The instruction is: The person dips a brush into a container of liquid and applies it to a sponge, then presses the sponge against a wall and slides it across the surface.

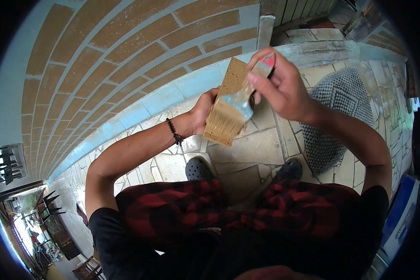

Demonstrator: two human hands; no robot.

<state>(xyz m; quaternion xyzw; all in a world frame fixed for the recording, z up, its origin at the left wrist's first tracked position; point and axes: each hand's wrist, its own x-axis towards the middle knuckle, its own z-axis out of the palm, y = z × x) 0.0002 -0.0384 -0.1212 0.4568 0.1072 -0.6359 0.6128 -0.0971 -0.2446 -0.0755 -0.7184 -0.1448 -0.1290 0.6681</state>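
My left hand (204, 110) is closed around the back and left edge of a tan, dark-speckled rectangular block (233, 78), with some fingers hidden behind it. The block is held tilted, its broad face toward me. In my right hand (284, 88) is a flat paintbrush (241, 103), pinched by its handle between thumb and fingers. Pale blue and tan paint smears cover the brush near its bristles. Those bristles lie across the lower half of the block's face and appear to touch it.
A wall painted with tan brick shapes (135, 35) rises ahead and left, with a light blue strip (163, 100) at its base. On the stone-paved floor (252, 144) lies a grey checkered mat (336, 112) at right. Dark clogs (198, 168) are on my feet.
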